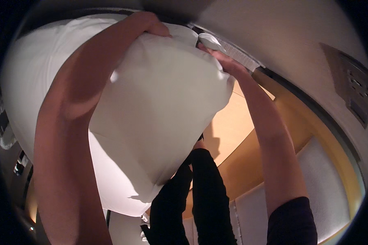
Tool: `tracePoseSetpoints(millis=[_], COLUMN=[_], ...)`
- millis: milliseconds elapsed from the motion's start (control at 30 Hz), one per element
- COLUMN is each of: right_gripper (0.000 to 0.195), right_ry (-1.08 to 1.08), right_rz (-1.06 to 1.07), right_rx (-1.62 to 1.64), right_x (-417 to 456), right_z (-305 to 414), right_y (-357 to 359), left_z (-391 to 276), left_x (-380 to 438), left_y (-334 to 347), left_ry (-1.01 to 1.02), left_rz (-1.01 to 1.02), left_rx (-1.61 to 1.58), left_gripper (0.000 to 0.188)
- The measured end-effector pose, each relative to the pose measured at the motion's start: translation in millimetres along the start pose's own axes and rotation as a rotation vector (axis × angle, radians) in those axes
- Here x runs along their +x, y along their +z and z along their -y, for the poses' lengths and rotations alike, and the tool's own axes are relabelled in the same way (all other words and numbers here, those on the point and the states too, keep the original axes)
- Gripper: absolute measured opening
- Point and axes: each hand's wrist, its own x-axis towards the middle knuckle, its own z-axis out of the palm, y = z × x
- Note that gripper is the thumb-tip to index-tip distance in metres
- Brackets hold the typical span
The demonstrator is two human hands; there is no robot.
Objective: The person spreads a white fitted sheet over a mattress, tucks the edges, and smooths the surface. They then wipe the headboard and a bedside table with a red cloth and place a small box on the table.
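A large white sheet-covered piece of bedding [165,92] fills the middle of the view, its lower part hanging toward the person's legs. Whether a mattress or a pillow lies under the cloth, I cannot tell. My left hand [153,24] reaches over its far edge, with the fingers partly hidden. At the far right corner my right hand [225,61] grips the bunched white cloth; some fingers are tucked out of sight behind it. My left forearm crosses in front of more white bedding [30,73] on the left.
Black-trousered legs [208,183] stand close to the bedding. A light wooden surface [233,122] lies on the right, beside pale padded panels [322,186]. A wall [294,36] with a switch panel [354,82] rises at the upper right. Dim, unclear objects [20,162] sit far left.
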Motion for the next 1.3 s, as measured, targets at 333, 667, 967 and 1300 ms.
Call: tracePoseSetpoints(millis=[333, 667, 967, 1300], right_gripper=[0.050, 0.039, 0.034, 0.018], right_ry=[-0.324, -0.256, -0.275, -0.295], right_rz=[-0.133, 0.150, 0.008, -0.830], right_rx=[0.005, 0.199, 0.191, 0.948], right_x=[25, 52, 17, -44], right_z=[-54, 9, -114, -238], right_y=[-45, -15, 15, 7], left_z=[-69, -78, -83, -88], left_x=[81, 82, 89, 91], left_y=[7, 27, 22, 16], left_ry=[0.505, 0.511, 0.487, 0.500], left_rz=[0.183, 0.044, 0.029, -0.040], left_rx=[0.127, -0.156, -0.177, -0.156], left_gripper=[0.052, 0.048, 0.049, 0.051])
